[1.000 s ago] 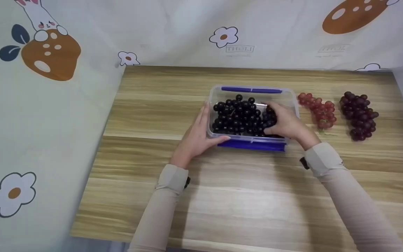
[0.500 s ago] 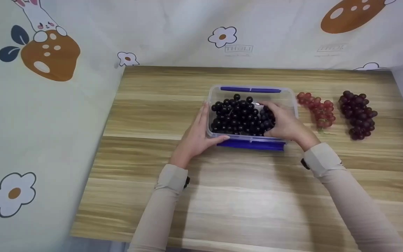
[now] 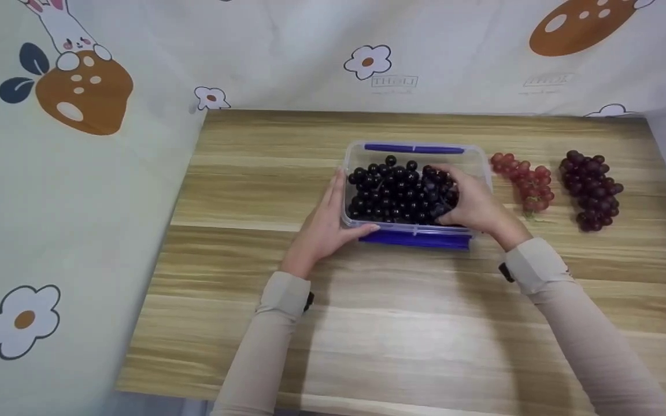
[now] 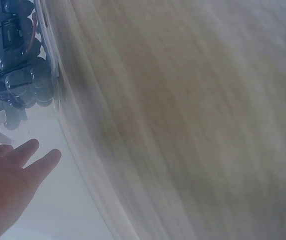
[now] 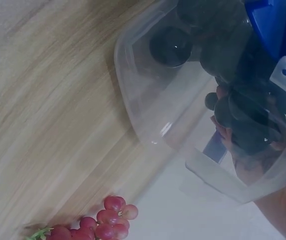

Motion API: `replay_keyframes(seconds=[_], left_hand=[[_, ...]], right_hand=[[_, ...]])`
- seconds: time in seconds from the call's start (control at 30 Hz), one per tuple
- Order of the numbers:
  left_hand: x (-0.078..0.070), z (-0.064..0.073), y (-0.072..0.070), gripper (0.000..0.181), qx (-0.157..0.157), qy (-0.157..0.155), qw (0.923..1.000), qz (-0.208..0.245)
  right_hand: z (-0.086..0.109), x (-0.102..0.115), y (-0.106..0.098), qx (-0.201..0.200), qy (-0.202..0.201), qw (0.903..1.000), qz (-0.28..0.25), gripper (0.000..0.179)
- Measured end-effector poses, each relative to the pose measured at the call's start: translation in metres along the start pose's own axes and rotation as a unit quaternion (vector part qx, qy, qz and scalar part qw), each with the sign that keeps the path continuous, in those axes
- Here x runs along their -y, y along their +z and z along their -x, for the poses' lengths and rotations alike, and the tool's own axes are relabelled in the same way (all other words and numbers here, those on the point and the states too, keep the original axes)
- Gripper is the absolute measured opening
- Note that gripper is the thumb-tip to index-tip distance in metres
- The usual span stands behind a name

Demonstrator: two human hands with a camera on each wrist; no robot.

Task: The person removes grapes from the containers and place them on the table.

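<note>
Where hands (image 3: 472, 205) meet, glossy round grapes (image 3: 393, 190)

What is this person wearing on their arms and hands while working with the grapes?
Both arms are covered in long, close-fitting beige sleeves that end at the wrists. The left hand and right hand are bare: no gloves, and no rings that the pictures show. A small dark piece peeks out at each cuff, likely the strap of a wrist-worn camera, though it is too small to be sure.

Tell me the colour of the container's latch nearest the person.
Blue; the near latch on the clear container shows best in the head view.
</note>
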State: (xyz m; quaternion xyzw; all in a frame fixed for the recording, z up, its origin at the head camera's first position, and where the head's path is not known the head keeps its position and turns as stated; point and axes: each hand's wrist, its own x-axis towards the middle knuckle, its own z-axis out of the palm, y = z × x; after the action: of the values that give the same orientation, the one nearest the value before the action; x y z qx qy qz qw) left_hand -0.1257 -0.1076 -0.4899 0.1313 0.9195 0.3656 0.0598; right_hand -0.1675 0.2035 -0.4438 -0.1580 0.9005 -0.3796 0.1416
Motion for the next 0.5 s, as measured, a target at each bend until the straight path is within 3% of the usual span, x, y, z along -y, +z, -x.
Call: replay_keyframes(seconds=[0.5], left_hand=[[-0.0004,0.0,0.0001,0.13,0.0,-0.005,1.0,0.002]], right_hand=[[0.0044,0.0005,0.004,-0.055,0.007,0.9982,-0.024,0.087]])
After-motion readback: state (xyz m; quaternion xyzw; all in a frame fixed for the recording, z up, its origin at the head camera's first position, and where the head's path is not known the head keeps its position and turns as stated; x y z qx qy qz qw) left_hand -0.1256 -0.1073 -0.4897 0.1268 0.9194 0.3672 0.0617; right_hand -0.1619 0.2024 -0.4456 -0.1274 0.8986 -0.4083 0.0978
